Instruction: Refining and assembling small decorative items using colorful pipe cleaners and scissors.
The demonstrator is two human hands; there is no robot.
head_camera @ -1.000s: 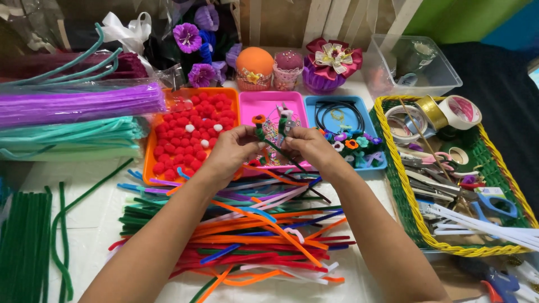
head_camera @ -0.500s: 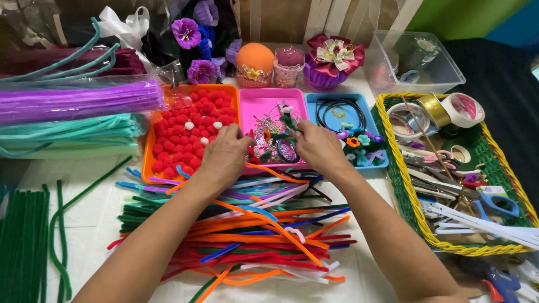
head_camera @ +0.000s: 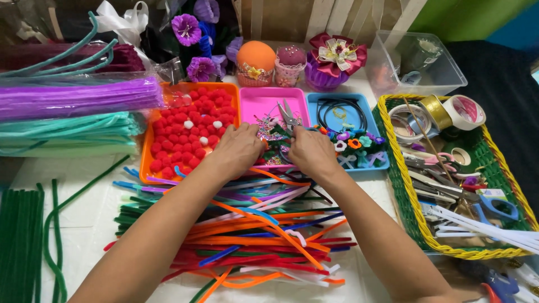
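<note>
Stems of fuzzy wire in orange, red, blue and white lie heaped nearest me, under my forearms and just in front of the square pink plastic tray. My left hand rests palm down on that tray's near left corner, fingers curled forward; my right hand sits at its near right corner, also knuckles up. Between the two hands, on the pink tray, lies a small dark green and sparkly wire piece that both sets of fingertips meet; whether they pinch it I cannot tell, since my knuckles hide them. Metal scissors lie just beyond it in the same tray. Left of the pink tray stands an orange tray of red pom-poms; right of it, a blue tray of small wire flowers.
</note>
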